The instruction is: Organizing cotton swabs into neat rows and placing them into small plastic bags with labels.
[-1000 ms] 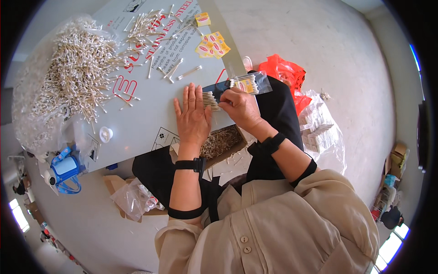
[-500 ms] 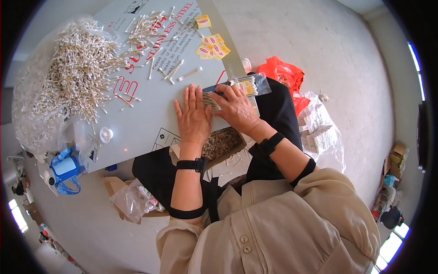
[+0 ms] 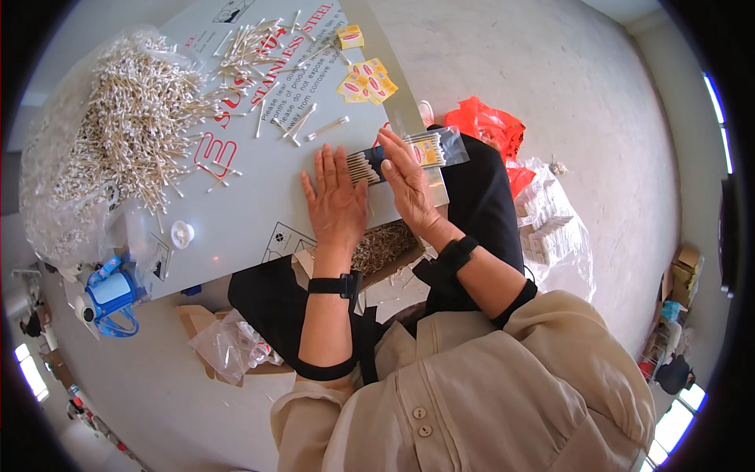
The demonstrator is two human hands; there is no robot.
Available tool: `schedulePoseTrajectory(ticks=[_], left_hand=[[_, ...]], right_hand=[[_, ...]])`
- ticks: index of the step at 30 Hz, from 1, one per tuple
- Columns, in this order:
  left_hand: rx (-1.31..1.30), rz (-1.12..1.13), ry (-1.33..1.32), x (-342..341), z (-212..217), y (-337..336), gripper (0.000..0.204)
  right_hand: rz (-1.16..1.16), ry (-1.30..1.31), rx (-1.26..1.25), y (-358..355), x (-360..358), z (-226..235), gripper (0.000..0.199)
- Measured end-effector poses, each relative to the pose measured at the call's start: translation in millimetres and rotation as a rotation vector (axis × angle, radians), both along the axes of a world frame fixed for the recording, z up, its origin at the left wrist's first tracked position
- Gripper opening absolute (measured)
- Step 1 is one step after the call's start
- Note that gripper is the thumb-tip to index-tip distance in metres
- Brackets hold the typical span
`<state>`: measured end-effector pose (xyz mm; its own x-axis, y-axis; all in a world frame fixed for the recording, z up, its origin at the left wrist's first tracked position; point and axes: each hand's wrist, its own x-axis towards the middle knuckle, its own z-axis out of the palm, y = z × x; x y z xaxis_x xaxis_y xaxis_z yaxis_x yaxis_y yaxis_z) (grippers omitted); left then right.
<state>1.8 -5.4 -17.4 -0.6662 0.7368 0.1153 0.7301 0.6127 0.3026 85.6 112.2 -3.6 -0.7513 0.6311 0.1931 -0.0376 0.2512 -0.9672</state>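
Note:
My left hand [image 3: 336,197] lies flat on the table's protective film, fingers stretched, its fingertips beside the left end of a row of cotton swabs [image 3: 362,167]. The swabs lie side by side on a dark, flat strip. My right hand [image 3: 406,182] is turned on its edge across the strip, fingers straight and together, gripping nothing that I can see. Just right of it lies a clear plastic packet [image 3: 451,146] with swabs and a yellow-and-white card [image 3: 425,153] inside. Part of the strip is hidden beneath my right hand.
A large clear bag of loose cotton swabs [image 3: 134,118] spills across the table's left [image 3: 259,204]. More swabs and yellow cards [image 3: 368,82] lie farther back. A small white round container [image 3: 182,234] and blue bottle [image 3: 112,291] are left. Below sits an open carton [image 3: 383,250].
My right hand has gone from bent fingers pressing on the swab row to straight fingers held on edge, uncovering more of the dark strip. My left hand has barely moved.

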Motion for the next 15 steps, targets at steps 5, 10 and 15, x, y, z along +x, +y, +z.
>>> schedulePoseTrajectory(ticks=[5, 10, 15], left_hand=[[0.504, 0.049, -0.250, -9, 2, 2, 0.065], [0.995, 0.067, -0.657, -1, 14, 25, 0.066], [1.106, 0.094, -0.805, 2, 9, 39, 0.066]], right_hand=[[0.035, 0.092, -0.217, -5, -11, -10, 0.043], [0.024, 0.138, -0.541, -2, -21, -12, 0.050], [0.034, 0.188, -0.699, -3, -22, -9, 0.055]])
